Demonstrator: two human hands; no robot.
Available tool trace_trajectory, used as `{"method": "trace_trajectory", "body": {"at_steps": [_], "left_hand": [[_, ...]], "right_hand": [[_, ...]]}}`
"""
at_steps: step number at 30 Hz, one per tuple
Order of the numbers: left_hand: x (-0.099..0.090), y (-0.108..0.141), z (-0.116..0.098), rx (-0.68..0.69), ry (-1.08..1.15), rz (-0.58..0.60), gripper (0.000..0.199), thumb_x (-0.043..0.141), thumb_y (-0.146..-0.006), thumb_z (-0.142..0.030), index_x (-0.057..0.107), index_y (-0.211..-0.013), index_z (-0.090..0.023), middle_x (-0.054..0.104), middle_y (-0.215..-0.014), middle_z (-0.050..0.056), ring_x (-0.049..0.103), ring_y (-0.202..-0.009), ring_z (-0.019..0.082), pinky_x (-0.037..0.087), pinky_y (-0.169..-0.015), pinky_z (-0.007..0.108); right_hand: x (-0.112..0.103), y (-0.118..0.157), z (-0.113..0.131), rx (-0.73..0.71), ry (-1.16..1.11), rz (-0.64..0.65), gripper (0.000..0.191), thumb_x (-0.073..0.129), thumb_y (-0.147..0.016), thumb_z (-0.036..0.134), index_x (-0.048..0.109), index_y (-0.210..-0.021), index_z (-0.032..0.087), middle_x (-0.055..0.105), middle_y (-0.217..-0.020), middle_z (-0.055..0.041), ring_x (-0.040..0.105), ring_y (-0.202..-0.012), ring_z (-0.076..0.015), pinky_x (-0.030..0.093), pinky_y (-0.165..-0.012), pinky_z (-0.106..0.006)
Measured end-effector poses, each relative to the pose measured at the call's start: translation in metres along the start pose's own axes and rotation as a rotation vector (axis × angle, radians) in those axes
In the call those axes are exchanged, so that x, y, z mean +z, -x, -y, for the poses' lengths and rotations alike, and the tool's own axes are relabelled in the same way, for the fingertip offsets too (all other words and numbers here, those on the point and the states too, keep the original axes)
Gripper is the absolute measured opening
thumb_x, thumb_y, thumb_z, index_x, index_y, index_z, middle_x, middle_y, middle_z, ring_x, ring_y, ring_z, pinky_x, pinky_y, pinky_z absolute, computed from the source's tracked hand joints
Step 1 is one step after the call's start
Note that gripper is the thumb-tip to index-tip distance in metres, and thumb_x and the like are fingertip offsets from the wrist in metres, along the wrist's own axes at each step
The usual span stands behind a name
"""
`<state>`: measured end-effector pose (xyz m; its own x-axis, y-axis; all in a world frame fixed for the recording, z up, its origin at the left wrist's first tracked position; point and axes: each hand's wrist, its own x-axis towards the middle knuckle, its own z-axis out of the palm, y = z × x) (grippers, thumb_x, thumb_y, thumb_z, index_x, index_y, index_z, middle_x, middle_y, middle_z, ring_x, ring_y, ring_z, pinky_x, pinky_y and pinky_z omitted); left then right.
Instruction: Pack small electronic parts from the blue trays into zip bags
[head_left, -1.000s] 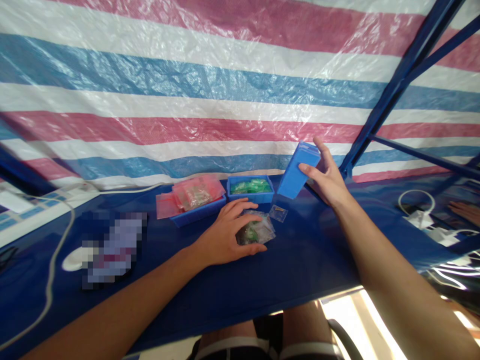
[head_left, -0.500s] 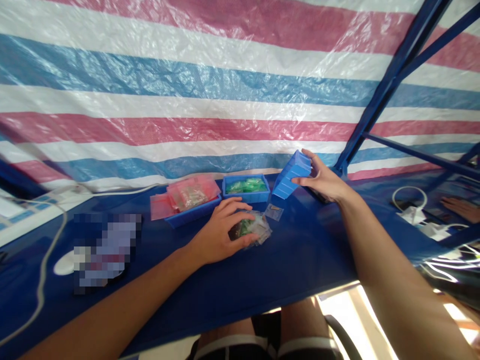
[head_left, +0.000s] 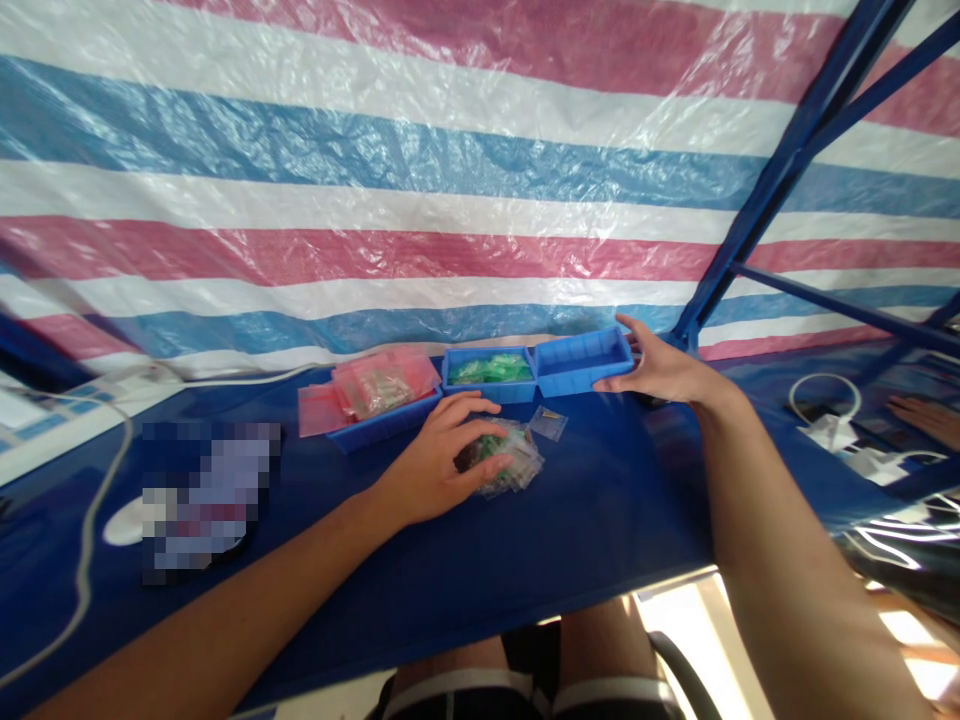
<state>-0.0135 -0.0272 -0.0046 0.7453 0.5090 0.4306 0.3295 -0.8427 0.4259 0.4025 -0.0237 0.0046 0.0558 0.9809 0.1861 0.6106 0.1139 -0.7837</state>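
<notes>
At the right end of a row of bins, my right hand (head_left: 660, 368) grips an empty blue bin (head_left: 577, 375) by its right end, thumb in front and fingers behind. My left hand (head_left: 442, 460) rests with spread fingers on a pile of small clear bags (head_left: 517, 462), some with green in them. One small clear bag (head_left: 548, 423) lies apart, just right of the pile. The middle blue bin (head_left: 489, 392) holds green packets (head_left: 495, 369). Pink bags (head_left: 386, 380) heap over the left blue bin (head_left: 386, 425).
A white cable (head_left: 86, 540) runs along the left side, near a white round object (head_left: 124, 522) and a blurred-out item (head_left: 217, 500). White plugs (head_left: 832, 433) and another person's hand (head_left: 926, 418) are at the right. A striped sheet (head_left: 420, 255) hangs behind the blue table (head_left: 585, 530).
The bin in my right hand has gone from tipped on end to nearly level, open side up, beside the middle bin. My left hand has stayed on the pile.
</notes>
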Motion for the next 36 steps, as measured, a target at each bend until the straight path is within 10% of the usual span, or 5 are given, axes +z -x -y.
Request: {"method": "trace_trajectory", "body": {"at_steps": [14,24,36], "left_hand": [[0.002,0.000,0.001,-0.002,0.017,-0.001,0.031,0.069,-0.104,-0.044,0.076,-0.129,-0.025,0.066,-0.148,0.011,0.050,-0.151,0.032,0.040,-0.130,0.055],[0.004,0.002,-0.003,0.034,0.002,0.064,0.042,0.070,-0.103,-0.046,0.072,-0.140,-0.026,0.063,-0.154,0.013,0.053,-0.148,0.033,0.043,-0.128,0.055],[0.008,0.004,0.001,0.035,0.003,0.090,0.040,0.067,-0.106,-0.045,0.072,-0.141,-0.027,0.063,-0.152,0.012,0.058,-0.144,0.030,0.046,-0.125,0.050]], "right_hand": [[-0.001,0.004,0.001,-0.058,0.294,0.067,0.104,0.099,-0.062,0.066,0.064,-0.153,0.033,0.067,-0.149,-0.0132,0.069,-0.131,-0.0458,0.059,-0.112,-0.063],[0.076,0.006,0.074,-0.671,0.307,-0.028,0.032,0.078,-0.095,0.055,0.080,-0.116,0.030,0.067,-0.138,-0.0131,0.055,-0.143,-0.0397,0.043,-0.126,-0.060],[0.080,-0.030,0.080,-0.541,0.275,0.180,0.034,0.093,-0.079,0.054,0.077,-0.093,0.027,0.070,-0.139,-0.0111,0.055,-0.147,-0.0396,0.045,-0.120,-0.057]]}}
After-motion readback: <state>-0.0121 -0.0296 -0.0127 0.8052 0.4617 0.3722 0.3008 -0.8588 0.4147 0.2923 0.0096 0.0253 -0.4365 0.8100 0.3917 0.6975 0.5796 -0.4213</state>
